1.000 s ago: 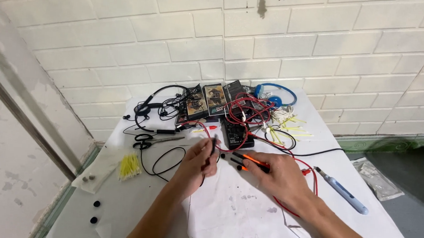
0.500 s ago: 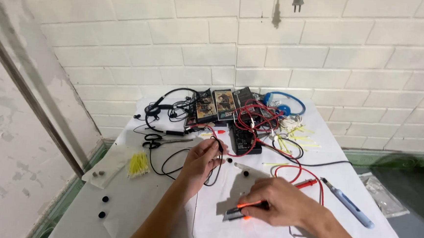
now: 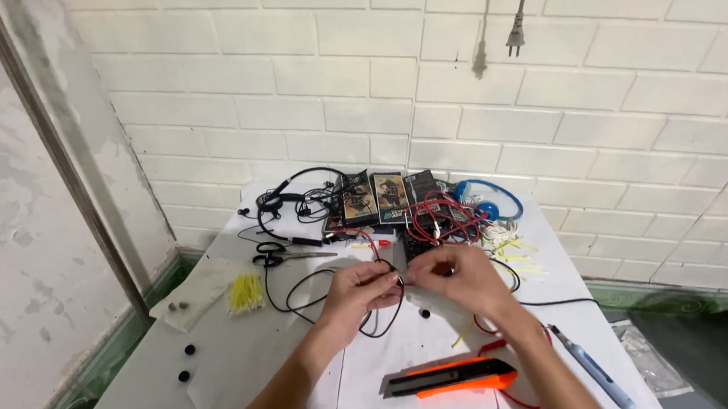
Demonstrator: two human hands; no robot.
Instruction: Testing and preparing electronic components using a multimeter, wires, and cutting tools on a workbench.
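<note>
Orange knife (image 3: 454,378) dropped, hands (image 3: 414,282) meet centrally

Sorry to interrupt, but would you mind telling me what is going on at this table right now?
A person is working on a thin black wire at a white table. The left hand and right hand meet on it, pinching it between the fingertips. An orange utility knife lies on the table near them. Scissors, yellow cable ties and tangled red wires lie around.

Single head-worn view, looking down and forward over white surface (image 3: 228,365) at arm's reach; brick wall (image 3: 304,74) fills upper frame, forearms enter bottom centre.
</note>
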